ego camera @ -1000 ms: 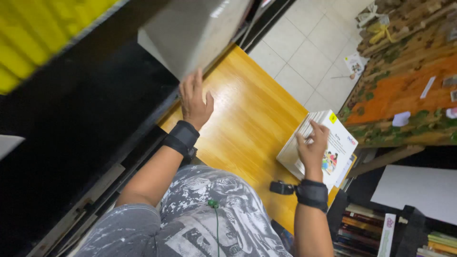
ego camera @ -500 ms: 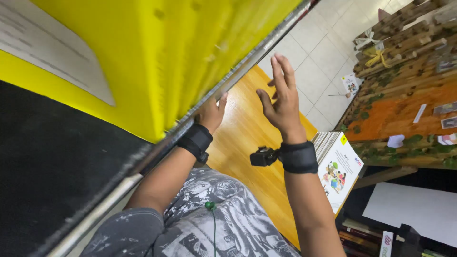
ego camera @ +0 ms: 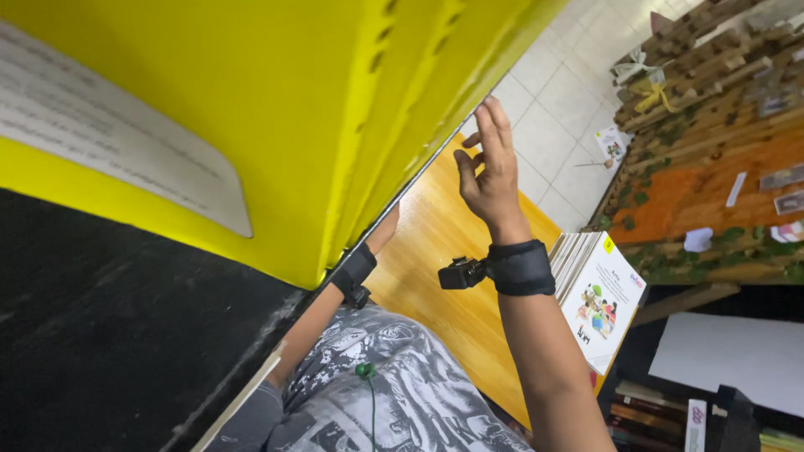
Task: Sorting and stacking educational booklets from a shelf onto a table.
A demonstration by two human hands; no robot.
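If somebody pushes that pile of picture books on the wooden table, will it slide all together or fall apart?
The stack of picture books would probably fan apart: it is many thin loose booklets. It looks fairly heavy, and a single booklet would likely flop. The glossy wooden table should let it slide easily, and one corner seems near the edge, so it might tip off.

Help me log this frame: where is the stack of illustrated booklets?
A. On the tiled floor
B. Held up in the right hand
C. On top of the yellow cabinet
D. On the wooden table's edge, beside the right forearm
D: the stack of booklets lies on the wooden table next to the raised right hand's forearm.
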